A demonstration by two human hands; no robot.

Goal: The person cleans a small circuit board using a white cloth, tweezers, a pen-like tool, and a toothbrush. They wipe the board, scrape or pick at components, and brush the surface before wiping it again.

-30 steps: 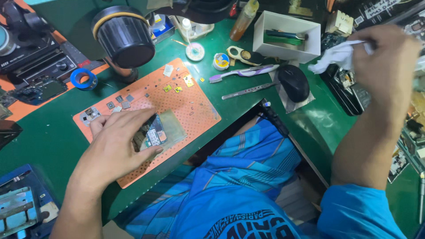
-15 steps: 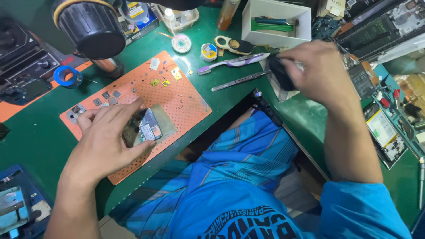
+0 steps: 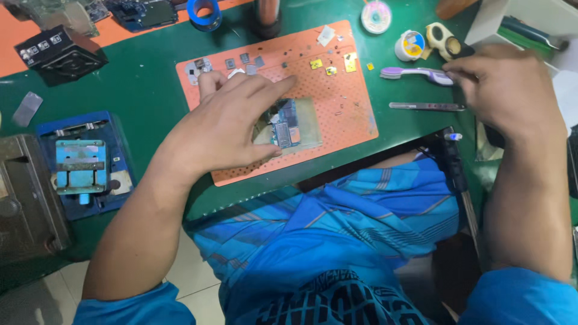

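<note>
Both hands are over the green bench top (image 3: 150, 90). The left hand (image 3: 232, 126) rests on the orange work mat (image 3: 355, 114), fingers spread and arched over a small circuit board (image 3: 286, 123). Its thumb presses against the board's near edge and its fingertips come down along the far edge, so the board sits pinned between them, lying flat on the mat under the palm's front. Just beyond the left fingertips, a scatter of small grey and gold chip parts (image 3: 241, 60) lies on the mat.

The right hand (image 3: 509, 90) is well apart from the left, off the mat's right side. Its fingers are curled and drawn together at the tips, close to the handle end of a purple brush (image 3: 412, 73) that lies on the bench top. The hand is blurred, and whether it actually pinches the brush or anything else cannot be told. Just in front of this hand lies a pair of metal tweezers (image 3: 427, 106), between it and the mat. Beyond it stand a small round tin (image 3: 410, 45) and a white box (image 3: 530, 21).

Left of the left forearm sits a blue board-holding fixture (image 3: 81, 165). Far beyond the left hand lies a roll of blue tape (image 3: 205, 12).
</note>
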